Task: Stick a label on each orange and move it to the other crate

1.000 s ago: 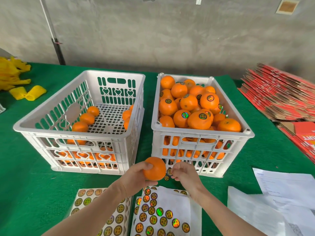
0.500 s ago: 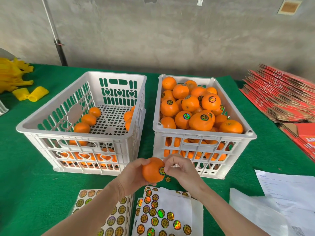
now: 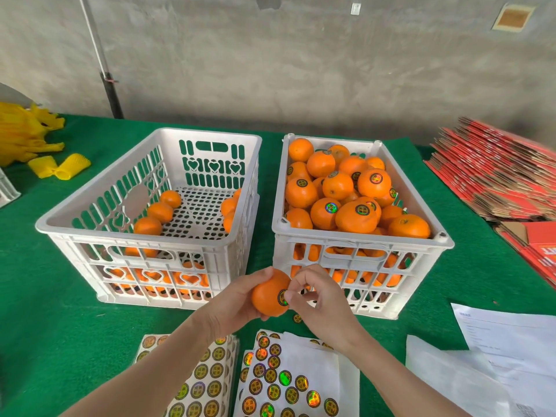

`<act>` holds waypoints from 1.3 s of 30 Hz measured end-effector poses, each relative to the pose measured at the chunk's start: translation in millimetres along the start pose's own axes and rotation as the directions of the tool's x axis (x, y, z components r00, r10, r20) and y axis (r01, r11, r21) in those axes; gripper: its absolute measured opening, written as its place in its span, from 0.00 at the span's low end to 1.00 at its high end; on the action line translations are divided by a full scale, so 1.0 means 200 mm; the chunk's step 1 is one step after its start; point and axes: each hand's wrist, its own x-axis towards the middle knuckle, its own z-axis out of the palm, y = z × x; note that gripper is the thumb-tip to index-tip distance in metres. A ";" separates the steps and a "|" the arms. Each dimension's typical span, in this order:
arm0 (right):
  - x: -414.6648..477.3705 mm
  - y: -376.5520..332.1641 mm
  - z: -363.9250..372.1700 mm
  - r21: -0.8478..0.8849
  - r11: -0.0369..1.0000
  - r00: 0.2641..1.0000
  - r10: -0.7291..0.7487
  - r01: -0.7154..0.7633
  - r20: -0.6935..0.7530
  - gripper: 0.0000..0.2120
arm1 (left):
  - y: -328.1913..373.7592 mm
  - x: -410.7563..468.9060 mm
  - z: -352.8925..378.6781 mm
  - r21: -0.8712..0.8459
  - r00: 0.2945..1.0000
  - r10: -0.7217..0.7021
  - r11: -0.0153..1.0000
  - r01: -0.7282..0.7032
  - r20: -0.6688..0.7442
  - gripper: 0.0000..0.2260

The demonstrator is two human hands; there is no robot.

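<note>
At the bottom edge of the frame two sticker sheets lie on the green desk (image 3: 60, 311). The left sheet (image 3: 204, 383) is full of round labels, and the right sheet (image 3: 288, 380) has labels on its left part and bare white backing on the rest. White papers (image 3: 496, 356) lie at the lower right.

Just above the sheets, at the lower centre, the two hands meet around one orange (image 3: 267, 293). The left hand (image 3: 231, 299) grips it from the left with its fingers wrapped around the fruit. The right hand (image 3: 319, 299) has curled fingers, and its thumb and first finger hold a round label (image 3: 282, 297) against the right side of the orange. The orange is in the air, in front of the gap between the crates. One loose sticker (image 3: 297, 318) lies on the desk under the right hand.

Behind the hands stand two white plastic crates, side by side and close together. The left crate (image 3: 150, 236) holds only a few oranges, some along its left wall (image 3: 159, 212) and some at its right wall, and much of its perforated floor is bare. The right crate (image 3: 361, 239) is piled up to the rim with oranges (image 3: 355, 218), and many of them show a round label.

Farther away, yellow foam nets (image 3: 30, 136) lie at the left edge, and flat red cartons (image 3: 496, 182) are stacked at the right edge. A grey wall (image 3: 301, 55) closes the top of the frame.
</note>
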 end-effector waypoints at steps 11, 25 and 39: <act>-0.11 -0.13 -0.02 -0.053 0.957 0.957 -0.288 0.286 -0.030 0.28 | 0.16 -0.12 0.06 0.217 0.978 0.151 0.959 -0.180 0.145 0.33; 0.98 -0.21 -0.68 -0.401 0.890 0.873 -0.006 -0.218 -0.488 0.31 | 0.67 0.05 0.08 0.169 0.896 0.358 0.931 -0.323 -0.262 0.34; 0.82 -0.37 -0.51 -0.599 0.777 0.863 -0.425 0.192 -0.274 0.11 | 0.73 0.06 -0.06 0.110 0.903 0.340 0.940 -0.323 -0.262 0.32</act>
